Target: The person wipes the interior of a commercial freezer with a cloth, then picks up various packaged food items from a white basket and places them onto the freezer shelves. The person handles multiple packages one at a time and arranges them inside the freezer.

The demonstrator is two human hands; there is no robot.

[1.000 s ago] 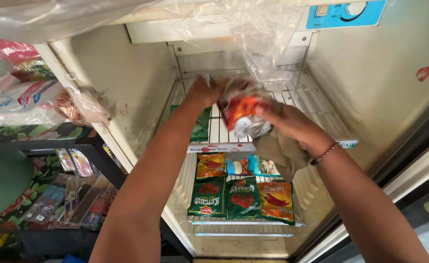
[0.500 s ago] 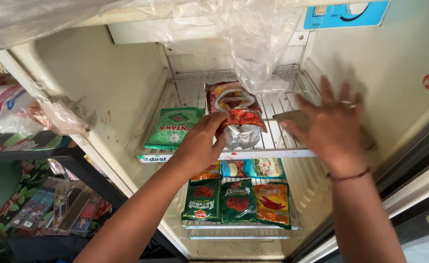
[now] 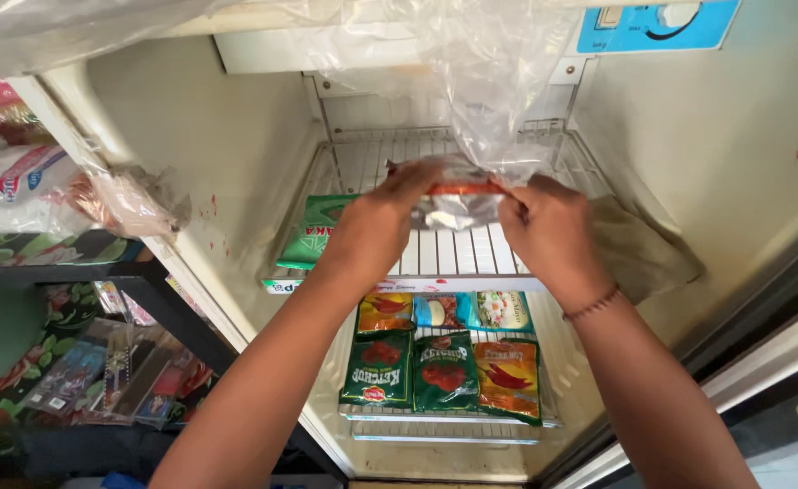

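both hands hold a shiny silver-and-red foil snack packet [image 3: 453, 195] over the white wire upper shelf [image 3: 471, 249] of the open fridge. the left hand [image 3: 376, 222] pinches its left end, the right hand [image 3: 548, 226] its right end. its long axis runs left to right, roughly level, beside a flat green packet [image 3: 313, 231].

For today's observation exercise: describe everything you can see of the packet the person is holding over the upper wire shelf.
The packet looks like shiny foil, silver below with an orange-red band along its top edge. It lies crosswise just above the upper wire shelf, gripped at one end by the left hand and at the other by the right hand. Fingers cover both ends; hanging clear plastic film blurs its top.
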